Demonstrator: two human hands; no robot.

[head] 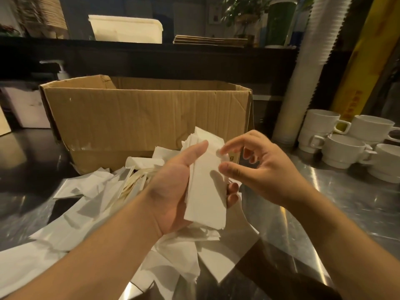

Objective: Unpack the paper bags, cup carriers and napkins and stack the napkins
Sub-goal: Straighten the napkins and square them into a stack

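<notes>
Your left hand [173, 187] held a stack of folded white napkins [205, 187] upright; your right hand [257, 169], fingers loosely curled, touched its top corner before the cardboard box [147, 113].

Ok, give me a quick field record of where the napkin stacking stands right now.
left hand: left hand grips a folded napkin stack, thumb on top
right hand: right hand holds nothing, fingertips at the stack's upper corner
loose napkins: loose napkins scattered over the steel counter
box: cardboard box open, behind the pile
right side: white mugs beside a tall cup stack
</notes>
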